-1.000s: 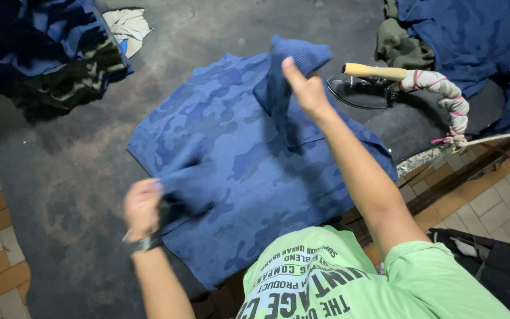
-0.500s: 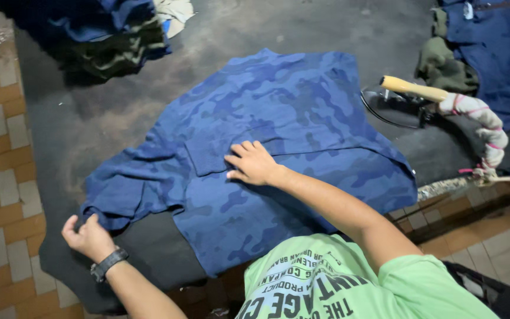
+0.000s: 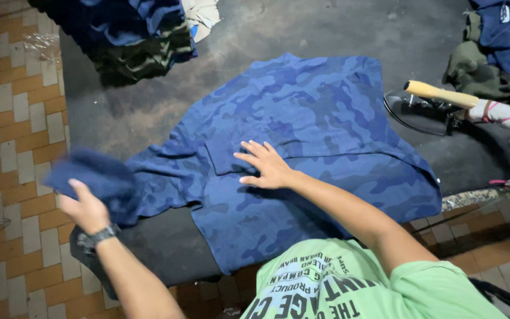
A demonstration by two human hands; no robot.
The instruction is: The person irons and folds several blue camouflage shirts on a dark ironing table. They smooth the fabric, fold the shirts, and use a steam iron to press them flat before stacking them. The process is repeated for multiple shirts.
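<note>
Shirt (image 3: 320, 142) sleeve in left grip (image 3: 87, 207)

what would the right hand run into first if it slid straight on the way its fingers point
The right hand lies flat on the blue camouflage shirt, fingers pointing left. It would probably meet the folded collar flap just beyond its fingertips first, then the sleeve that the left hand lifts.

One camera, worn on the head, looks steeply down and forward at a dark table (image 3: 302, 35) from close range, perhaps tilted slightly; tiled floor (image 3: 19, 130) borders the left.
</note>
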